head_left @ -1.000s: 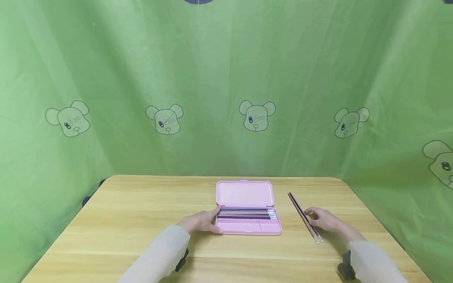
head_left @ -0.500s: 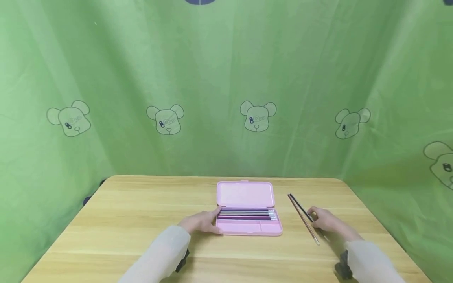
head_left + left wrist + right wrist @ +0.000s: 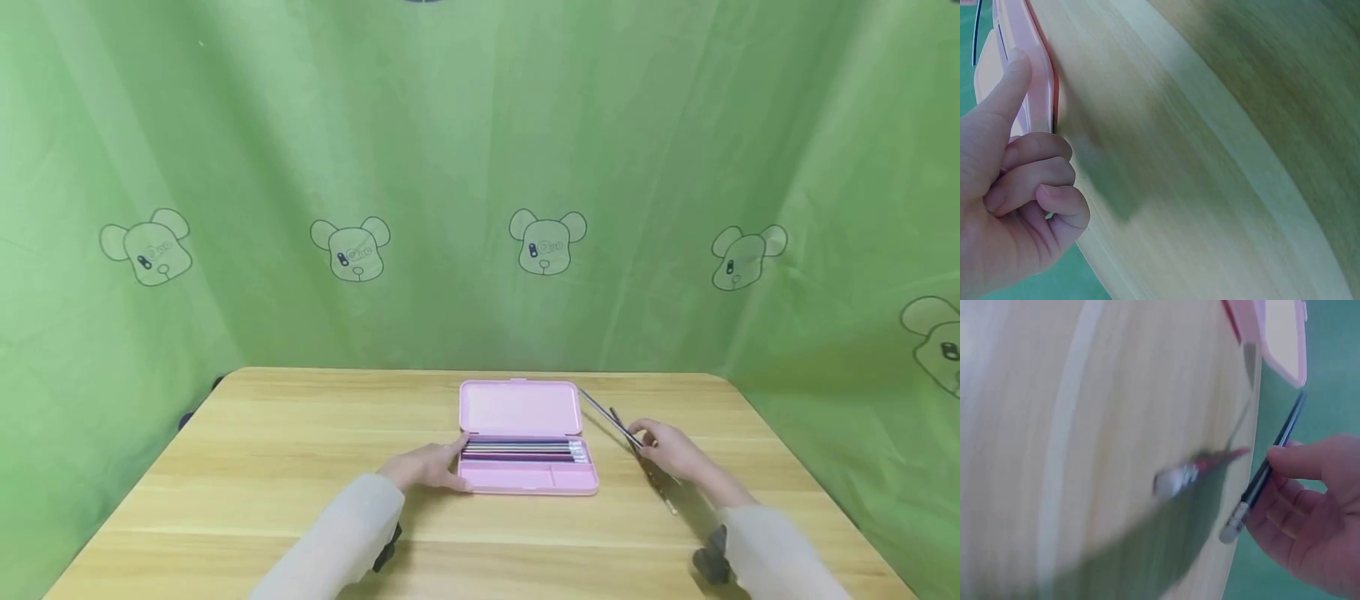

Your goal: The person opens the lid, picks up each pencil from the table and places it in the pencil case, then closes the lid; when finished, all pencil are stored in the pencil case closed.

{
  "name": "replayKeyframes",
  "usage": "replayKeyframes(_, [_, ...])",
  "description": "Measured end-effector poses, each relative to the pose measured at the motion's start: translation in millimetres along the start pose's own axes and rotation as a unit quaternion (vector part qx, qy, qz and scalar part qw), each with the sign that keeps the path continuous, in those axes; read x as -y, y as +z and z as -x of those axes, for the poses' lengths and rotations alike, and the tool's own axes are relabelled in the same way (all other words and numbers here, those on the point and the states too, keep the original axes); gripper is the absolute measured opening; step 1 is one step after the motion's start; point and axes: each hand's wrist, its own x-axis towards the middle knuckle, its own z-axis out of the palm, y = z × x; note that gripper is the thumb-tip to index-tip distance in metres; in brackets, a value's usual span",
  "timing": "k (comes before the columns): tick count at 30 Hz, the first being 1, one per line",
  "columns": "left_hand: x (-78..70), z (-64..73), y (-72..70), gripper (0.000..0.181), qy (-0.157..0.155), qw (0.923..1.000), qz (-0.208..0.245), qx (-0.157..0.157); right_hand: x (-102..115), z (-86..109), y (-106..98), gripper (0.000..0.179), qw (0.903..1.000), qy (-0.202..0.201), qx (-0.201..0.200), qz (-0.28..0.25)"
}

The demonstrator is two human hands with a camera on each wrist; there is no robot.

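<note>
An opened pink pencil case (image 3: 517,486) lies on the table, its lid (image 3: 519,407) folded back. Several pencils (image 3: 517,451) fill its upper compartment, white eraser ends to the right. My left hand (image 3: 429,467) grips the case's left end; in the left wrist view its thumb (image 3: 1013,78) lies over the case (image 3: 1038,75) and the other fingers are curled. Right of the case, my right hand (image 3: 671,454) pinches a dark pencil (image 3: 1257,483) between thumb and fingers, its far end raised towards the lid. Below it another pencil (image 3: 662,490), reddish in the right wrist view, lies on the table.
The wooden table (image 3: 262,483) extends around the case on both sides. A green curtain (image 3: 450,317) with bear-head prints hangs behind and beside it. The case's lower tray has a divider (image 3: 552,476) near its right side.
My right hand has separated the dark pencil from the one beside it, lifted it and moved it leftward, its tip now near the lid. The left hand stays at the case.
</note>
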Motion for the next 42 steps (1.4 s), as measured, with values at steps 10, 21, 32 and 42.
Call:
replayKeyframes(10, [-0.5, -1.4, 1.0, 0.091, -0.002, 1.0, 0.009, 0.003, 32, -15.9, 22, 0.022, 0.995, -0.098, 0.011, -0.009])
replayKeyframes(21, [0.3, -0.7, 0.1, 0.091, -0.005, 1.0, 0.005, 0.004, 68, -32.1, 49, 0.027, 0.9831, -0.171, 0.065, 0.007])
replayKeyframes(32, [2.1, -2.7, -0.7, 0.092, -0.001, 1.0, 0.005, 0.001, 86, -51.5, 63, 0.025, 0.9731, -0.218, 0.052, 0.053])
replayKeyframes(42, [1.6, -3.4, 0.3, 0.092, -0.011, 0.9999, 0.006, 0.004, 88, -57.6, 73, 0.028, 0.9732, -0.216, 0.054, 0.057])
